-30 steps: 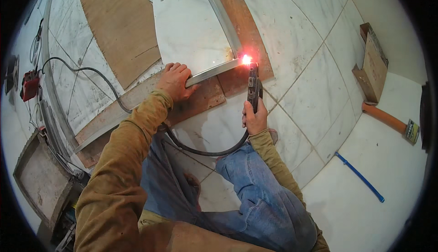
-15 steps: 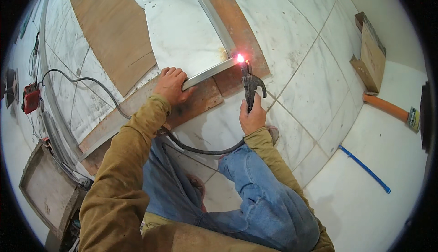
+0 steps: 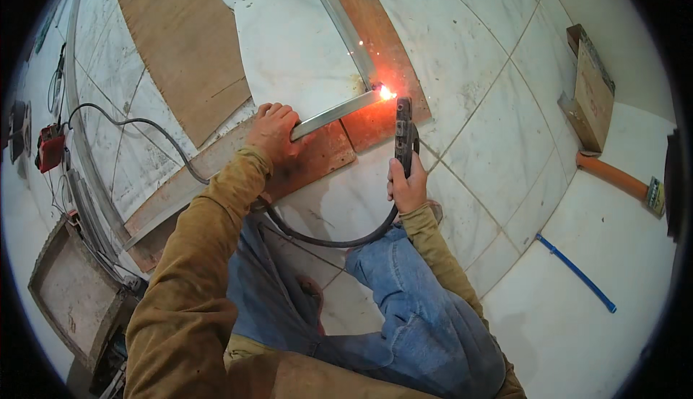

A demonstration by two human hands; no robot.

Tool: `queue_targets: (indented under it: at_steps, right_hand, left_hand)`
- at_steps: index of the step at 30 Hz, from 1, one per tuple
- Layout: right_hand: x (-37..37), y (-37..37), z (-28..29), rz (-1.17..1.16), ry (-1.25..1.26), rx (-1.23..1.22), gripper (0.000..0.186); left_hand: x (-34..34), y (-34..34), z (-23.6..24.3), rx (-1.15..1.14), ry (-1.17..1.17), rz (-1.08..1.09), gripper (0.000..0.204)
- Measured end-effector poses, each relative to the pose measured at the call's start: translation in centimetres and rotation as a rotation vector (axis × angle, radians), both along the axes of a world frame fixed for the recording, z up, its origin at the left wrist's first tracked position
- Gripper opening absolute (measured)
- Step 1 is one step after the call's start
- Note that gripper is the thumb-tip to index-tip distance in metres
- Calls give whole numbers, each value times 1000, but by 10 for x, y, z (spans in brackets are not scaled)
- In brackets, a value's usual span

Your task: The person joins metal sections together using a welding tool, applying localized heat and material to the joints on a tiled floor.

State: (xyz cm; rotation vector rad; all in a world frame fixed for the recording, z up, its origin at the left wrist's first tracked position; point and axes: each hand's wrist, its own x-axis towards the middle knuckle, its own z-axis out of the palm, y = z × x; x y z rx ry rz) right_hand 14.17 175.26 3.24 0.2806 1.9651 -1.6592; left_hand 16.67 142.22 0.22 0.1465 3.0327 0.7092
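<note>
My right hand [image 3: 409,184] is closed round a black welding electrode holder [image 3: 403,126], its jaws pointing away from me. Just beyond the jaws, a bright orange arc with flying sparks burns at the corner where a short square metal tube [image 3: 335,114] meets a long metal bar [image 3: 339,26]. The glare hides the joint and the electrode's tip. My left hand [image 3: 273,136] grips the near left end of the short tube, its fingers curled over the metal. Beneath the corner lie reddish-brown boards [image 3: 317,153]. A thick black cable [image 3: 325,241] loops from the holder past my knees.
A brown board [image 3: 184,45] lies on the marble-patterned tile floor at far left. Long metal bars [image 3: 81,132] and a red clamp-like object [image 3: 50,148] are at the left. A cardboard box [image 3: 593,99], an orange-handled tool [image 3: 613,177] and a blue strip [image 3: 576,272] lie at the right.
The electrode holder has turned in my right hand and shifted slightly right. The glow has gone from pinkish to larger and orange, with sparks. My left hand still grips the tube.
</note>
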Motion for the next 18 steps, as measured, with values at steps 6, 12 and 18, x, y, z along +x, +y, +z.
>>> queue_targets:
  at_steps: [6,12,18]
  right_hand:
    - [-1,-7,-2,11,-24,57,22]
    - [-2,-8,-2,24,-27,56,22]
    - [-4,-5,0,43,-78,-8,26]
  left_hand:
    - [0,0,7,-40,-70,-14,42]
    - [-1,1,9,-25,-99,-9,41]
    - [-1,0,10,-20,-76,-19,38]
